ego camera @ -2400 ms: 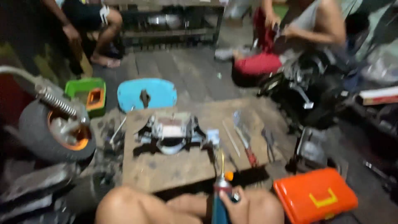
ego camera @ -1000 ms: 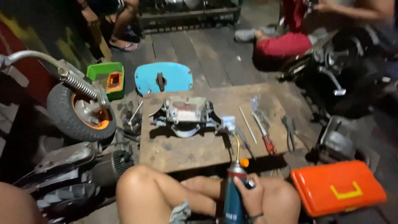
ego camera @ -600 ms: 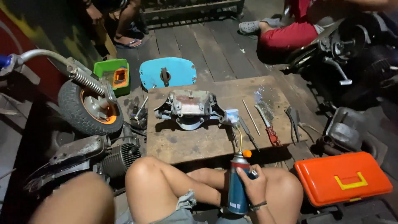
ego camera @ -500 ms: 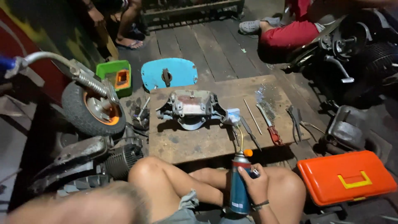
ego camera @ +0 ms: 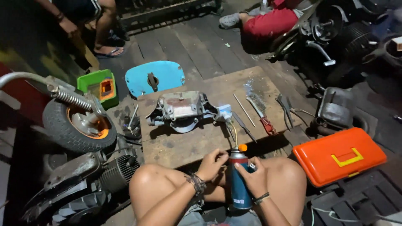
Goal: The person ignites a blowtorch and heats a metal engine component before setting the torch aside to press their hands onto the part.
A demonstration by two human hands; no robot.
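My right hand grips a blue gas torch canister held upright between my knees. Its thin bent nozzle reaches up to a small pale flame at the right end of a grey metal scooter part. That part lies on a wooden board. My left hand is curled just left of the canister's top, touching it near the orange knob. Whether it grips anything I cannot tell.
A wire brush with red handle, rods and pliers lie on the board's right. An orange toolbox sits right. A scooter wheel and engine stand left. A blue panel and green box lie beyond. Other people sit behind.
The view has tilted down and nearer to the board. My left hand has come up beside the canister's top. The torch stays pointed at the metal part.
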